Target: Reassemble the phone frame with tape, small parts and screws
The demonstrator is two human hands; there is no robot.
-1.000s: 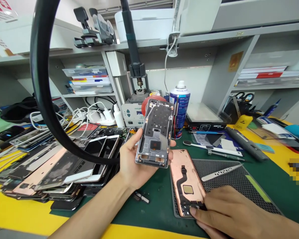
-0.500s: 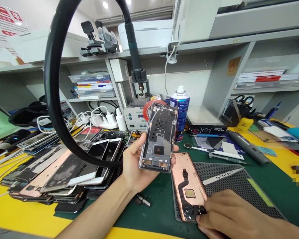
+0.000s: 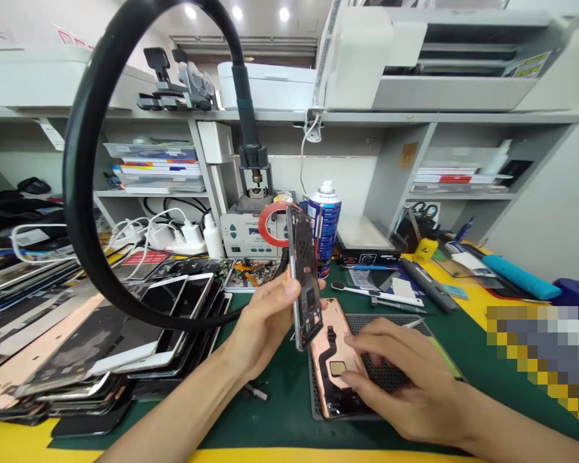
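My left hand (image 3: 265, 315) grips a phone frame (image 3: 305, 273) with a dark, perforated inner face, raised above the bench and turned nearly edge-on. Below and to its right lies a copper-coloured phone screen panel (image 3: 350, 363), its back facing up, with a black flex cable (image 3: 329, 354) and a square gold patch (image 3: 338, 369) on it. Over the panel's right side hovers my right hand (image 3: 405, 379), fingers apart and holding nothing. Under the panel is a dark perforated mat (image 3: 400, 321). Tweezers (image 3: 412, 323) lie partly behind my right hand.
Stacked phones and screens (image 3: 139, 328) crowd the left. A thick black hose (image 3: 72, 180) loops over them. Behind stand a spray can (image 3: 325, 225), a red tape roll (image 3: 273, 225) and a heating plate (image 3: 367, 238). A brush (image 3: 376, 294) lies near the mat.
The phone frame in my left hand has turned from facing me to nearly edge-on. My right hand has left the panel's lower edge and opened above it. The camera view has shifted.
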